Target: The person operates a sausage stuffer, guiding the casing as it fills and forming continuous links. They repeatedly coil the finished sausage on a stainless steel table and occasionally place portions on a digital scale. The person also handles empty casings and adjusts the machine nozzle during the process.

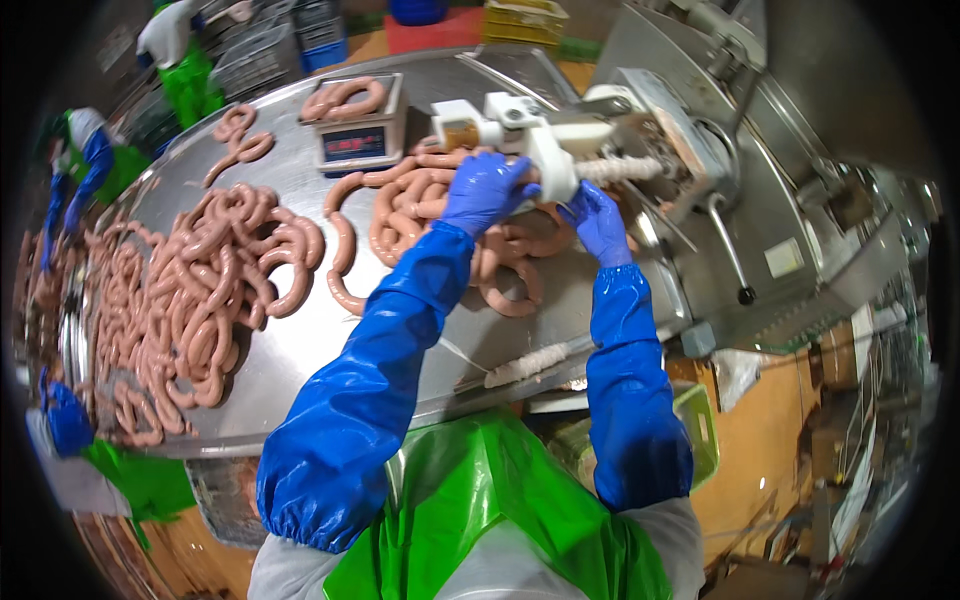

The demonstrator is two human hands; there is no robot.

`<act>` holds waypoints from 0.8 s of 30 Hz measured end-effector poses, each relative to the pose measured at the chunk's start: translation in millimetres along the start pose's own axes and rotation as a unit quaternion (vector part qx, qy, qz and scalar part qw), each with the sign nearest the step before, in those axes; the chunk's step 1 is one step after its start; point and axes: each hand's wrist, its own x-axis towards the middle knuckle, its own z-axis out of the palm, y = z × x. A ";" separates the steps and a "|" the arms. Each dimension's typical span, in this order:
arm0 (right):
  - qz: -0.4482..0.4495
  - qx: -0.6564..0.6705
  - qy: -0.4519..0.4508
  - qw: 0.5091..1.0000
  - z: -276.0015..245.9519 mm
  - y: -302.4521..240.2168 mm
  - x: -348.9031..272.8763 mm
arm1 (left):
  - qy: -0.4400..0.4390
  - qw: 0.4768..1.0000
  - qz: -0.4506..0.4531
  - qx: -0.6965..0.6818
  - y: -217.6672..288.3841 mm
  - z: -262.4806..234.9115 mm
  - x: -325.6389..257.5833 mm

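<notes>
My left hand (pixel 485 192), in a blue glove, is closed around the sausage (pixel 522 172) at the outlet side of a white plastic holder (pixel 552 160). Its fingertips are partly hidden there. My right hand (pixel 597 222), also gloved, grips the lower right side of that holder with bent fingers. Behind the holder, a gathered whitish casing (pixel 625 169) sits on the nozzle of the metal filling machine (pixel 690 150). Linked pink sausages (pixel 410 205) lie coiled on the steel table (pixel 290 345) beneath and left of my hands.
A large sausage heap (pixel 215 280) covers the table's left part. A scale (pixel 355 140) carrying sausages stands beyond. Another gathered casing (pixel 527 365) lies by the near edge. A black-knobbed lever (pixel 735 265) sticks out at right. Co-workers (pixel 185 60) stand at far left.
</notes>
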 end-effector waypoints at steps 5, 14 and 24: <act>-0.032 -0.006 -0.092 0.995 30.9 31.0 8.0 | -0.048 0.998 -0.029 0.005 0.3 11.9 0.1; -0.062 -0.037 -0.002 0.997 17.4 34.2 25.9 | 0.030 0.995 -0.090 0.030 7.8 14.6 -10.3; -0.058 0.033 -0.003 0.998 12.1 36.6 24.2 | 0.016 0.995 -0.096 0.032 8.5 15.0 -9.0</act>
